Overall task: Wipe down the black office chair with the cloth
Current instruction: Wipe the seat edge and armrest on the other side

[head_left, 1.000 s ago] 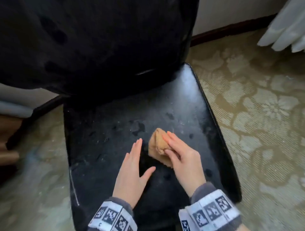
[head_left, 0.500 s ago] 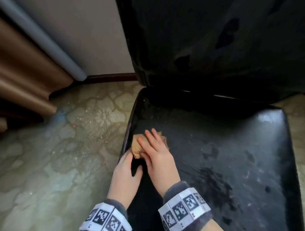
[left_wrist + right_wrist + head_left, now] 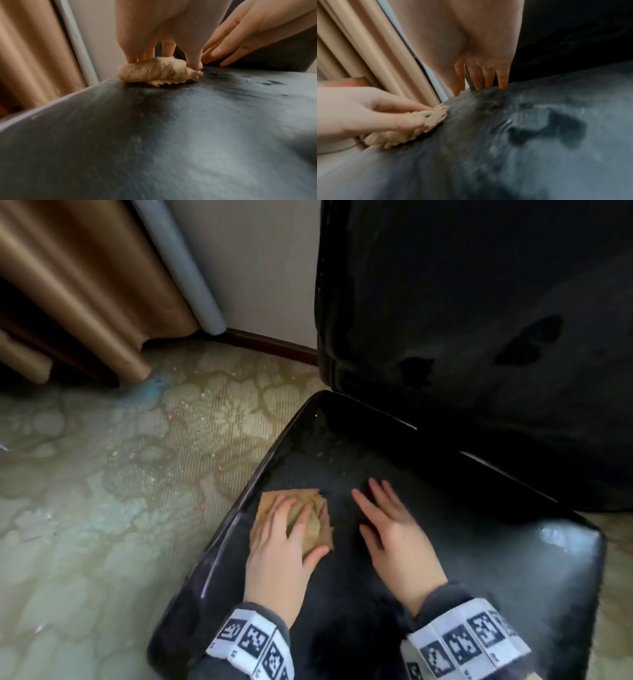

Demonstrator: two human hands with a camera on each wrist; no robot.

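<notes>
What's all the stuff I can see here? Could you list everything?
chair seat: one, black, dusty, under both hands
chair back: one, black, scuffed, behind the seat
cloth: one, tan, near the seat's left edge
carpet: one, pale patterned, on the floor left of the chair
curtain: one, brown, far left
wristbands: two, white with black square codes, on the wrists
left hand: presses on the cloth
right hand: flat on the seat, beside the cloth

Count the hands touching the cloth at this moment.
1. The left hand presses the tan cloth near the seat's left edge. The right hand lies beside it, flat on the bare seat, apart from the cloth.
</notes>
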